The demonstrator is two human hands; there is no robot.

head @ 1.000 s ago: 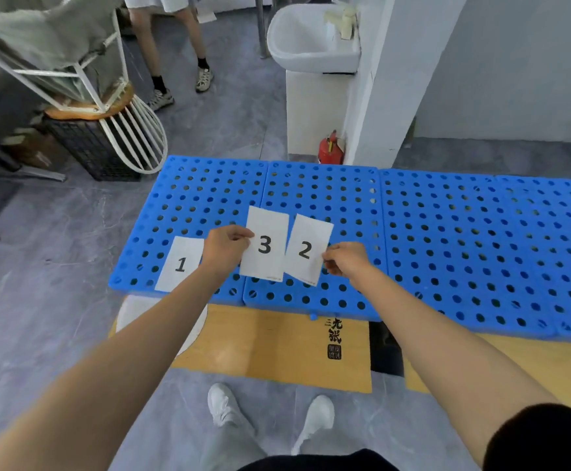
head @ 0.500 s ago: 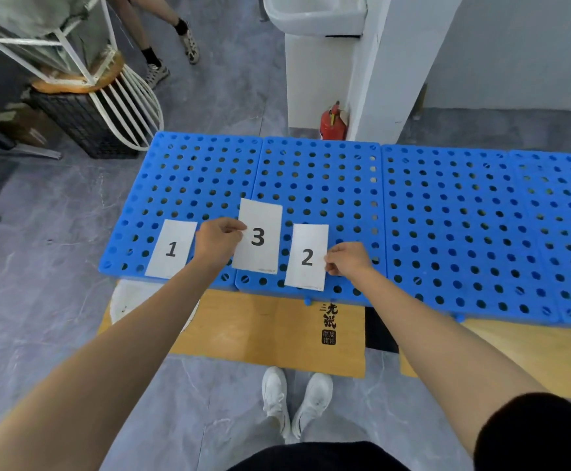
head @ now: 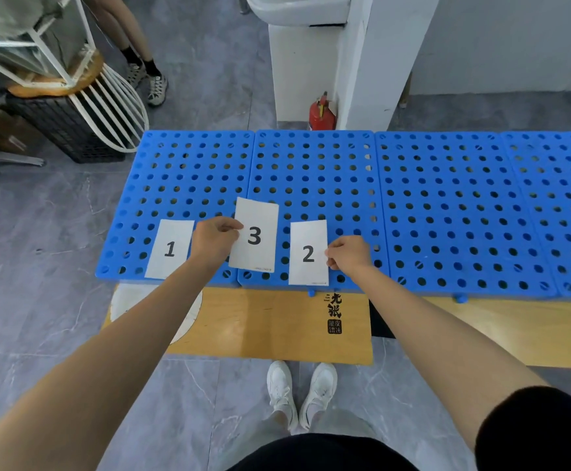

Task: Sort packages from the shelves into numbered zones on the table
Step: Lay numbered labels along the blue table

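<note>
Three white number cards sit near the front edge of a blue perforated table top (head: 447, 212). Card 1 (head: 169, 249) lies flat at the left. My left hand (head: 214, 241) pinches the left edge of card 3 (head: 255, 234), which is held slightly tilted above the surface. My right hand (head: 348, 254) pinches the right edge of card 2 (head: 307, 253), which lies flat and square to the front edge. No packages or shelves are in view.
A white pillar and sink (head: 311, 45) stand behind the table with a red fire extinguisher (head: 321, 113) at the base. A white wire stool on a black crate (head: 70, 130) is at the far left. Another person's legs (head: 141, 56) stand beyond. Wooden boards (head: 270, 328) lie under the table.
Card 2 has gone from tilted to flat and straight on the table under my right hand. Card 3 stays in my left hand. My view has shifted closer and lower.
</note>
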